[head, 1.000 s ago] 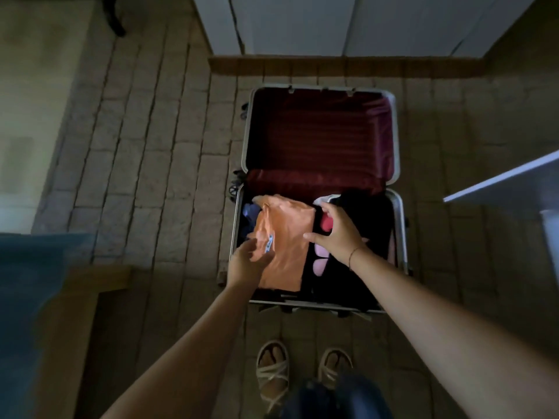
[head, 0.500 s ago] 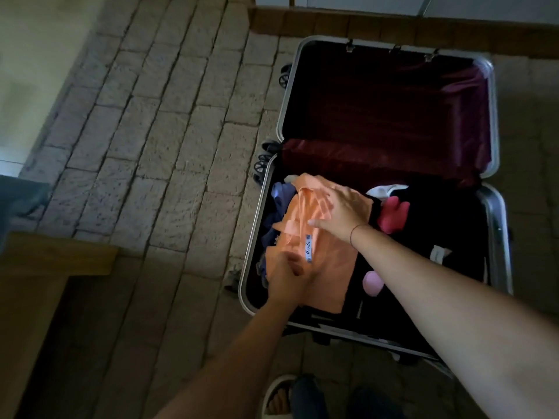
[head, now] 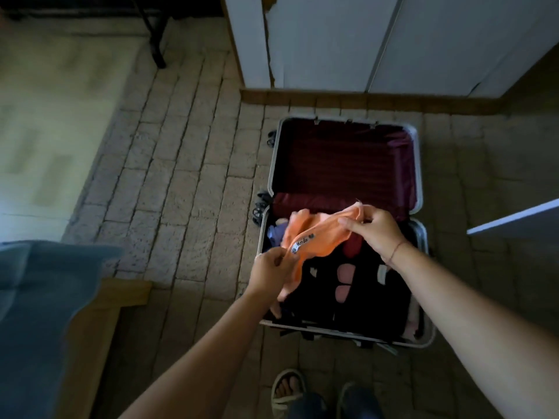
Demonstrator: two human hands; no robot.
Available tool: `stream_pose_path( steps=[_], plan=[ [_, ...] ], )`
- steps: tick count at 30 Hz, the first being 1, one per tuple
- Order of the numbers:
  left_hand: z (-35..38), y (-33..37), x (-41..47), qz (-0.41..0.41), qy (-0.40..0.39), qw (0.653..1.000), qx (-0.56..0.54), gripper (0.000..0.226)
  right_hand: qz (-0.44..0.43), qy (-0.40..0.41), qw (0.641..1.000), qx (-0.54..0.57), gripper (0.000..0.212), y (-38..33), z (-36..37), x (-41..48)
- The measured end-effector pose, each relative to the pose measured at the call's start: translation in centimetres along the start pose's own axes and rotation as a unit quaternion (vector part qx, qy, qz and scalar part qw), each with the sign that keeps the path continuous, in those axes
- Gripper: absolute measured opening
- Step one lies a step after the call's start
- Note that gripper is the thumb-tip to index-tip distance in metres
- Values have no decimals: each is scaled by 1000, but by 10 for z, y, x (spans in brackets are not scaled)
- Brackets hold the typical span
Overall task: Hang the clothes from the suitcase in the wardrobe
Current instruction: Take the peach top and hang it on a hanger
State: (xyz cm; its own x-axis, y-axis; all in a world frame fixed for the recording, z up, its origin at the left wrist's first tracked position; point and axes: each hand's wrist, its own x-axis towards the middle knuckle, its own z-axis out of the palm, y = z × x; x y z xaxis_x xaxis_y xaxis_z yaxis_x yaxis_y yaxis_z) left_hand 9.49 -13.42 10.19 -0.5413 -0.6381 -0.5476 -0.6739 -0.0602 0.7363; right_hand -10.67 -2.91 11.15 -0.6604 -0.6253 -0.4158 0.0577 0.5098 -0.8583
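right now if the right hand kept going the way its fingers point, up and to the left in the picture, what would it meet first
Probably only more of the orange garment it already pinches at the edge. Past that lie the suitcase's left rim and the tiled floor, but the right hand seems raised above these; depth is unclear from one view.

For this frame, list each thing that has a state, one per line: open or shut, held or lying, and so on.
Suitcase: open, flat on the floor.
Orange garment: lifted above the suitcase, held at both ends.
Left hand: shut on the orange garment.
Right hand: shut on the orange garment.
Dark clothes: lying in the suitcase.
Wardrobe: doors look shut.
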Motion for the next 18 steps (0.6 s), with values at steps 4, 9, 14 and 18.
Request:
stream_pose_path(
  steps=[4,9,14,18],
  plan=[
    [-56,110,-44,54,8,998,30,21,-30,21,999,34,14,-105,-52,-50],
    [-119,249,-107,127,-5,988,91,21,-57,59,995,48,17,-222,-108,-123],
    [-169,375,-173,219,-37,964,146,16,-89,106,985,103,26,-330,-167,-209],
    [-187,464,-212,305,-97,920,226,16,-158,207,962,86,55,-391,-224,-265]
  ],
)
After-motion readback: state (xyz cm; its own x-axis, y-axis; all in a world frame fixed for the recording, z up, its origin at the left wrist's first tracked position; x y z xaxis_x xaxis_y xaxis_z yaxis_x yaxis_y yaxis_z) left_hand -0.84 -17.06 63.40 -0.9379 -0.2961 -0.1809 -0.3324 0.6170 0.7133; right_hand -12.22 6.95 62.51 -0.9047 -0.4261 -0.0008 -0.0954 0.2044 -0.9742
